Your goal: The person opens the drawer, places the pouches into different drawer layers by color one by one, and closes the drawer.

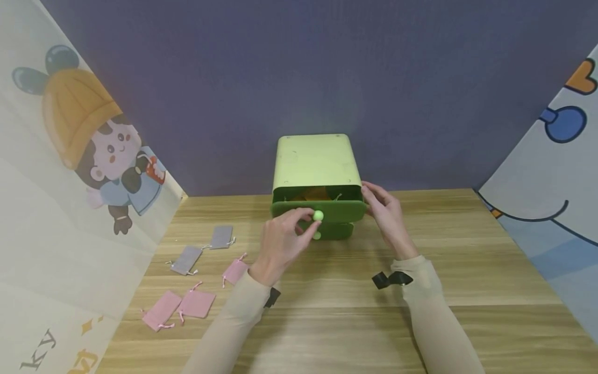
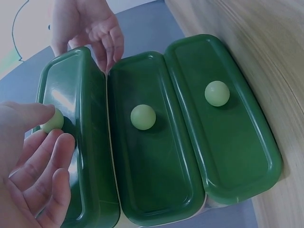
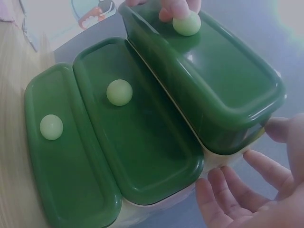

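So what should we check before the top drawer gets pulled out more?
1. Left hand pinches the top drawer's knob: ok.
2. Right hand steadies the cabinet at its side: ok.
3. Top drawer already slid out past the two below: ok.
4. Middle drawer and bottom drawer closed: ok.
5. Pouches lie apart from the cabinet: ok.
6. What's inside the top drawer: cannot tell.

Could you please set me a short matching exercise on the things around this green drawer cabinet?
Things:
1. top drawer
2. middle drawer
3. pink pouches
4. right hand

Descriptions:
A. lying flat on the wooden table
B. pulled out, its knob pinched by the left hand
C. pushed in
D. at the top drawer's right end

Pairs: 1-B, 2-C, 3-A, 4-D
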`<state>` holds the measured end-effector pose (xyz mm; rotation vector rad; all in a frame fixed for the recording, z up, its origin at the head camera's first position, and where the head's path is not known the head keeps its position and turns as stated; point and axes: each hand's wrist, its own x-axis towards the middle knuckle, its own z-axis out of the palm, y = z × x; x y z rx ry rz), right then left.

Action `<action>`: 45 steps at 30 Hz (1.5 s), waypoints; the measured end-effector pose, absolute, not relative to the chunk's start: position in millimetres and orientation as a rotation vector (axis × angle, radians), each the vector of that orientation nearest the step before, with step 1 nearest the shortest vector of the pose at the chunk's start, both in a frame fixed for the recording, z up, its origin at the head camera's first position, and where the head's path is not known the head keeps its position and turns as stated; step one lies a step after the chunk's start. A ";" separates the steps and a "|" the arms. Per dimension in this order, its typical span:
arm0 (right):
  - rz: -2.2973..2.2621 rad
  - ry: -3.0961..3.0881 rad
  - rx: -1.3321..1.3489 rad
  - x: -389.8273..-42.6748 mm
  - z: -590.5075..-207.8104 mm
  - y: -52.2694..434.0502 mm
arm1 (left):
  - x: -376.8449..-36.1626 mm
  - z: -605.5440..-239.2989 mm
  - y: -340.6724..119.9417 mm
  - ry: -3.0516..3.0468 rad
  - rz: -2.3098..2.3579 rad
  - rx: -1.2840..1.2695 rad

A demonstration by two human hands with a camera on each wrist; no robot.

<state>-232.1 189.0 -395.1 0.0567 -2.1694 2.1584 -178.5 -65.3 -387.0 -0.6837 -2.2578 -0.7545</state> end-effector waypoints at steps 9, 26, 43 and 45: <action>2.138 -2.174 0.048 -233.3 -395.6 190.0 | -184.6 -387.4 -64.5 -2.248 -0.736 -0.695; 2.143 -2.180 0.075 -233.1 -396.2 190.2 | -195.4 -385.9 -64.9 -2.259 -0.713 -0.655; 2.139 -2.196 0.080 -232.8 -396.0 190.7 | -198.2 -386.0 -63.9 -2.277 -0.719 -0.642; 2.136 -2.198 0.080 -232.6 -395.9 190.8 | -198.4 -386.2 -63.8 -2.276 -0.711 -0.639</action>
